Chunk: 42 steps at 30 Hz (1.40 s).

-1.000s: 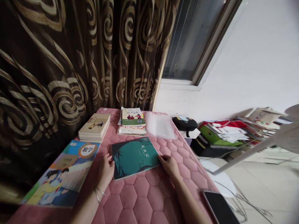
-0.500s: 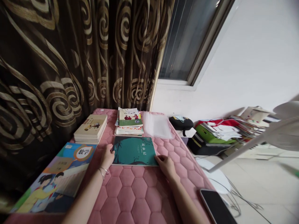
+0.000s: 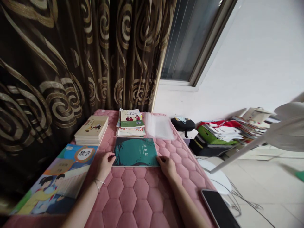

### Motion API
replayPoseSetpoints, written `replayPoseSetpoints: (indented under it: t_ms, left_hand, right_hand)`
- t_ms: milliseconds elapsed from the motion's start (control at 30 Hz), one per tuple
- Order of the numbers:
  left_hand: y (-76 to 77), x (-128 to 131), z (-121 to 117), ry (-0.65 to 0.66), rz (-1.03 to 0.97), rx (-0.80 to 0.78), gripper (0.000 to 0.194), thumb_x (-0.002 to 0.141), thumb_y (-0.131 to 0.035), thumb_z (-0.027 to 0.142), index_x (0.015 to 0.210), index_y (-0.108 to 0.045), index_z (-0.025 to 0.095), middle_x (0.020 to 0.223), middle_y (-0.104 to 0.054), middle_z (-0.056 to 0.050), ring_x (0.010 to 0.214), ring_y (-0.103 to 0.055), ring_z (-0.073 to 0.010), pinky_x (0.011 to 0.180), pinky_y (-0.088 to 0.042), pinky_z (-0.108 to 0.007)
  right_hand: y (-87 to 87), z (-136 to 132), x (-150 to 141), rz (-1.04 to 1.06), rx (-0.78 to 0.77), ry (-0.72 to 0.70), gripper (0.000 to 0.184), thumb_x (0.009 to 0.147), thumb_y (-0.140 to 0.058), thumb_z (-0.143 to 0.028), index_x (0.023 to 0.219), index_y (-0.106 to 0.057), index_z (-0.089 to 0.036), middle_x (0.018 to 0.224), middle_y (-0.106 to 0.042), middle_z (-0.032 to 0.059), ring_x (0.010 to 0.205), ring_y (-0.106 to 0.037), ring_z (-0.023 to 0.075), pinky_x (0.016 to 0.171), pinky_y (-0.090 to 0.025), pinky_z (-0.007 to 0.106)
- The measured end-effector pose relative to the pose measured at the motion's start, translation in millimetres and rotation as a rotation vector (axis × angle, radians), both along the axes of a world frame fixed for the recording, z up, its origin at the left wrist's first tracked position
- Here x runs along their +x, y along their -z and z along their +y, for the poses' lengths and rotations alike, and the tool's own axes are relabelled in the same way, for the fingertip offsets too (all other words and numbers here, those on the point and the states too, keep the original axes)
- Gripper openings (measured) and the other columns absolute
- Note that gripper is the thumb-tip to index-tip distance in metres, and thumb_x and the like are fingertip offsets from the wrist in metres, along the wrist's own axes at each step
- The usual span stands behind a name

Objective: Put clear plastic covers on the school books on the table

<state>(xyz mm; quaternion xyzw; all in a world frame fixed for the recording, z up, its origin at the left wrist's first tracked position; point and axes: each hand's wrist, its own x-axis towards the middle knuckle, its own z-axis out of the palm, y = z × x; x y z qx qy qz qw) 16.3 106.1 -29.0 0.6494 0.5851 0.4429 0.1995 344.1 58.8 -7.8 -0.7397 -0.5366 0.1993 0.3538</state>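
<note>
A teal book (image 3: 136, 152) with dark plant drawings and white characters lies flat on the pink quilted surface (image 3: 136, 193), straight across in front of me. At its left edge is my left hand (image 3: 106, 163), fingers closed in a pinch at the lower left corner. My right hand (image 3: 167, 166) pinches the lower right corner between thumb and fingers. A thin bracelet circles my left wrist. Beyond the book sits a pile of booklets (image 3: 131, 118), the top one green and white.
To the left are a stack of beige books (image 3: 93, 126) and a blue mathematics textbook (image 3: 63, 177). Clear plastic sleeves (image 3: 159, 126) lie at the back right, a phone (image 3: 219, 209) at the right edge. Beside the bed stand a black case (image 3: 182, 124) and a white lamp (image 3: 239, 155).
The teal book has turned from a slant to lie square, just in front of the booklet pile. Both hands stayed at its sides. The view has shifted slightly.
</note>
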Motion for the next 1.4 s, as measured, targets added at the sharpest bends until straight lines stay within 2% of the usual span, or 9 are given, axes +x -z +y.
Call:
replayPoseSetpoints:
  t_ms: [133, 267, 367, 500, 600, 900, 1033, 1200, 1400]
  left_hand:
    - [-7.3, -0.5, -13.1, -0.001, 0.079, 0.099, 0.011, 0.075, -0.059, 0.025, 0.081, -0.068, 0.021, 0.089, -0.074, -0.006, 0.087, -0.068, -0.0207, 0.083, -0.053, -0.034]
    - [-11.9, 1.7, -11.2, -0.021, 0.074, 0.046, 0.01, 0.072, -0.06, 0.023, 0.076, -0.069, 0.02, 0.081, -0.073, -0.005, 0.08, -0.068, -0.02, 0.078, -0.053, -0.033]
    - [-14.4, -3.4, -8.4, 0.027, 0.086, 0.005, 0.011, 0.072, -0.061, 0.025, 0.075, -0.071, 0.022, 0.082, -0.074, -0.004, 0.084, -0.068, -0.02, 0.081, -0.053, -0.033]
    - [-14.1, -17.4, -11.6, 0.156, 0.112, -0.102, 0.021, 0.073, -0.062, 0.026, 0.089, -0.075, 0.025, 0.101, -0.074, -0.004, 0.101, -0.065, -0.0206, 0.097, -0.047, -0.036]
    - [-10.8, -22.9, -19.0, 0.202, 0.079, -0.14, 0.029, 0.073, -0.062, 0.024, 0.099, -0.074, 0.025, 0.11, -0.071, -0.004, 0.107, -0.063, -0.0196, 0.099, -0.046, -0.035]
    - [-4.0, -19.2, -24.5, 0.132, 0.084, -0.109, 0.024, 0.073, -0.06, 0.023, 0.092, -0.075, 0.025, 0.108, -0.07, -0.004, 0.105, -0.063, -0.0203, 0.099, -0.046, -0.038]
    - [-4.6, -20.0, -23.0, 0.139, 0.076, -0.102, 0.024, 0.073, -0.06, 0.023, 0.092, -0.075, 0.024, 0.108, -0.07, -0.005, 0.105, -0.063, -0.0207, 0.099, -0.047, -0.039]
    - [-8.6, -7.5, -30.9, 0.059, 0.198, -0.042, 0.024, 0.075, -0.055, 0.016, 0.084, -0.076, 0.025, 0.113, -0.067, -0.005, 0.105, -0.063, -0.0204, 0.097, -0.049, -0.038]
    - [-9.5, 14.6, -39.0, 0.06, 0.323, 0.038, 0.046, 0.068, -0.046, -0.002, 0.088, -0.076, 0.025, 0.128, -0.06, -0.004, 0.116, -0.058, -0.0227, 0.104, -0.045, -0.04]
  right_hand:
    - [1.6, 0.9, 1.4, -0.005, -0.01, 0.013, 0.025, 0.083, -0.056, -0.033, 0.085, -0.075, -0.017, 0.085, -0.076, 0.0066, 0.081, -0.07, 0.022, 0.071, -0.051, 0.026]
    - [2.3, 0.2, 0.9, -0.008, -0.021, 0.028, 0.026, 0.082, -0.056, -0.033, 0.086, -0.076, -0.017, 0.085, -0.076, 0.0065, 0.081, -0.07, 0.0222, 0.07, -0.051, 0.025]
    - [1.1, -0.8, 0.3, -0.007, -0.012, 0.031, 0.026, 0.081, -0.056, -0.034, 0.084, -0.076, -0.017, 0.084, -0.076, 0.0069, 0.081, -0.07, 0.0229, 0.07, -0.051, 0.026]
    - [-0.6, -2.0, 3.5, 0.022, -0.018, -0.001, 0.026, 0.08, -0.057, -0.036, 0.083, -0.076, -0.019, 0.084, -0.076, 0.0066, 0.082, -0.07, 0.0236, 0.068, -0.05, 0.027]
    - [0.2, -4.2, 8.6, 0.031, -0.016, -0.056, 0.024, 0.08, -0.056, -0.034, 0.082, -0.075, -0.02, 0.085, -0.076, 0.0065, 0.081, -0.07, 0.0241, 0.067, -0.05, 0.028]
    - [4.8, -16.8, 9.7, 0.047, 0.012, -0.029, 0.037, 0.081, -0.053, -0.038, 0.107, -0.069, -0.016, 0.088, -0.075, 0.008, 0.083, -0.07, 0.023, 0.072, -0.051, 0.029]
    - [1.6, -15.8, 9.2, 0.042, 0.002, -0.008, 0.035, 0.081, -0.055, -0.036, 0.105, -0.07, -0.016, 0.085, -0.075, 0.0077, 0.081, -0.07, 0.022, 0.071, -0.052, 0.028]
    - [0.1, -15.5, 9.4, 0.086, -0.008, 0.009, 0.03, 0.079, -0.058, -0.036, 0.099, -0.072, -0.019, 0.086, -0.075, 0.0057, 0.083, -0.071, 0.0226, 0.07, -0.053, 0.027]
    - [2.9, -14.4, 12.8, 0.133, 0.006, -0.035, 0.027, 0.079, -0.057, -0.034, 0.097, -0.072, -0.021, 0.086, -0.075, 0.0038, 0.083, -0.07, 0.0221, 0.07, -0.052, 0.028]
